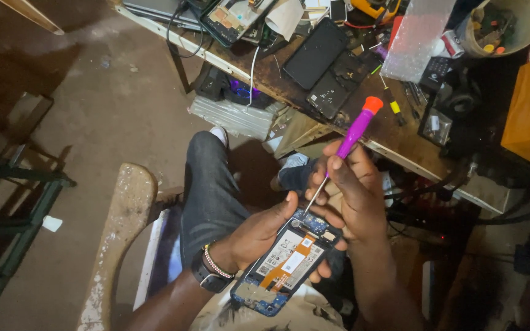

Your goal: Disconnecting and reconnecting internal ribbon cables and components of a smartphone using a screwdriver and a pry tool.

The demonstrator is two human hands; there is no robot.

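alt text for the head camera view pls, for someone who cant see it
A person's left hand holds an opened phone, its back cover off, while the right hand works a purple screwdriver with an orange cap into its top end. Behind is a cluttered workbench with other phones and parts.

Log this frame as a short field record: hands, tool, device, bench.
left hand: left hand cradles the opened smartphone with its back cover off, over the lap
right hand: right hand grips the purple-handled screwdriver with orange cap
tool contact: thin metal shaft points down at the phone's top edge, by the blue circuit board
device state: battery and orange flex strip exposed
wrist: dark watch and beaded bracelet on the left wrist
bench: worn wooden workbench carries two black phone panels
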